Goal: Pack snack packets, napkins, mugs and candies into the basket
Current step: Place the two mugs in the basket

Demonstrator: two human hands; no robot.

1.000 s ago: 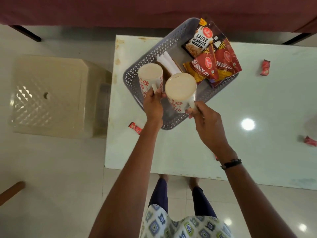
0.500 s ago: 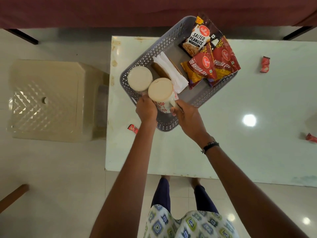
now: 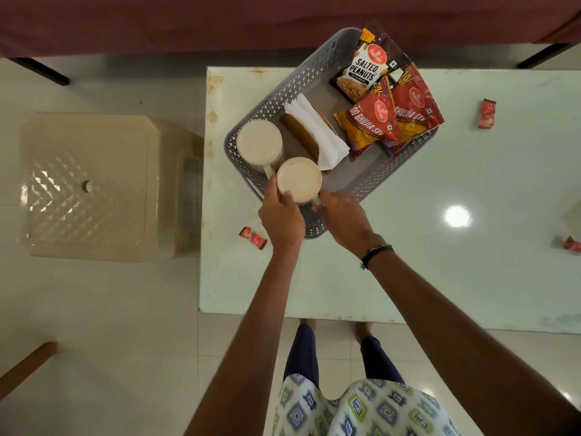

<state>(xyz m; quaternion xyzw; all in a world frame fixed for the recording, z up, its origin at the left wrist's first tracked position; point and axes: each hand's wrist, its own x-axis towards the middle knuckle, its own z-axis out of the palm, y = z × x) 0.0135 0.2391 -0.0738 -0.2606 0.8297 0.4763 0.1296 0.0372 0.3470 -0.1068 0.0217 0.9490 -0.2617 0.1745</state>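
Note:
A grey perforated basket sits at the table's far left corner. Inside stand two white mugs with red flower print. The left mug is in the basket's near left corner, and my left hand is closed on its handle. The near mug stands right beside it, with my right hand gripping its handle. White napkins lie in the basket's middle over a brown item. Snack packets fill the far right end. Three red candies lie on the table: one near the left edge, one far right, one at the right border.
The pale glossy table has its left edge close to the basket. A beige plastic stool stands on the tiled floor to the left. A dark red cloth-covered surface runs behind the table.
Both hands have lowered the two mugs from above the basket's near rim down into its near left corner, side by side. The candies have not moved.

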